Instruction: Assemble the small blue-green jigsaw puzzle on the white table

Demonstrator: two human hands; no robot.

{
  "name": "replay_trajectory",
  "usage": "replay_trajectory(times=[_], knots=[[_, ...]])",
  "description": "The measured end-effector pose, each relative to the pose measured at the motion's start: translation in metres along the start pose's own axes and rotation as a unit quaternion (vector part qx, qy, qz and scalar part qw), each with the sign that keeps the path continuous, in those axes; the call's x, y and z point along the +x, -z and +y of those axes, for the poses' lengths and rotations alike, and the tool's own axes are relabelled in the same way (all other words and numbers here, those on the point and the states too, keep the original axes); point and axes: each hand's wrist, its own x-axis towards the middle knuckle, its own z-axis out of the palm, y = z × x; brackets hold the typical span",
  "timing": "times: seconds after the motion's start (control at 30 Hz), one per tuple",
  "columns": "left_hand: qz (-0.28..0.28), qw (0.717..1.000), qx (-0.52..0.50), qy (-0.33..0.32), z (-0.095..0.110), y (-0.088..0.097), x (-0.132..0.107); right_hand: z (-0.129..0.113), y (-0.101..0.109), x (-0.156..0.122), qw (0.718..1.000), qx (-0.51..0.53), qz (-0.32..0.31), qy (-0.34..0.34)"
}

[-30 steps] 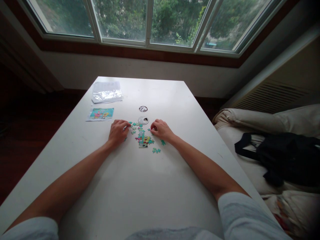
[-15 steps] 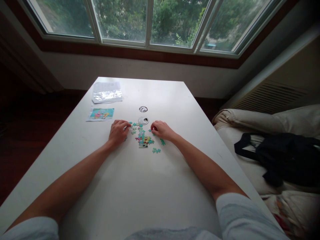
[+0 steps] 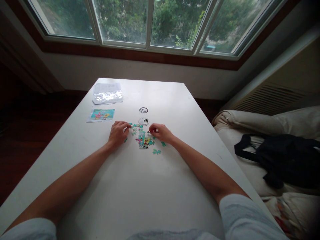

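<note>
A partly joined jigsaw puzzle with cartoon figures lies on the white table between my hands. My right hand is just above and right of it, thumb and forefinger closed on a small puzzle piece. My left hand rests at the left of the loose pieces, its fingers loosely bent and the thumb a little apart. Its fingertips are beside a green piece, and I see nothing held there. Several green pieces lie below the right hand, and another is by its wrist.
Two round discs lie beyond the pieces. A printed picture of the cartoon scene is at the left, with a clear plastic bag and paper behind it. Right of the table, a black bag sits on a pale sofa.
My right hand has shifted slightly left toward the joined puzzle, and a small piece now shows at its fingertips. My left hand has stayed in place.
</note>
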Motion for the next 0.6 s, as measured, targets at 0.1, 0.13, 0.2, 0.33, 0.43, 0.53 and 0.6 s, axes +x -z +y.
replay_trajectory(times=[0.1,0.13,0.2,0.33,0.43,0.53,0.6], knots=[[-0.002,1.000,-0.011,-0.006,0.005,0.003,-0.001,-0.004,-0.002,-0.001,0.995,0.098,0.011,-0.007],[-0.004,1.000,-0.017,-0.008,0.009,0.004,-0.001,-0.006,-0.003,-0.001,0.992,0.125,0.014,-0.010],[-0.009,0.999,-0.034,-0.014,0.017,0.005,-0.003,-0.008,-0.005,-0.002,0.983,0.180,0.010,-0.015],[-0.046,0.992,-0.110,-0.030,0.038,0.006,-0.009,-0.014,-0.010,-0.003,0.969,0.246,-0.012,-0.009],[-0.055,0.984,-0.161,-0.045,0.050,0.007,-0.012,-0.017,-0.014,-0.004,0.957,0.288,-0.035,-0.007],[-0.061,0.980,-0.184,-0.049,0.056,0.008,-0.014,-0.017,-0.018,-0.004,0.933,0.354,-0.060,-0.009],[-0.068,0.977,-0.193,-0.052,0.058,0.009,-0.014,-0.016,-0.020,-0.004,0.925,0.373,-0.063,-0.009]])
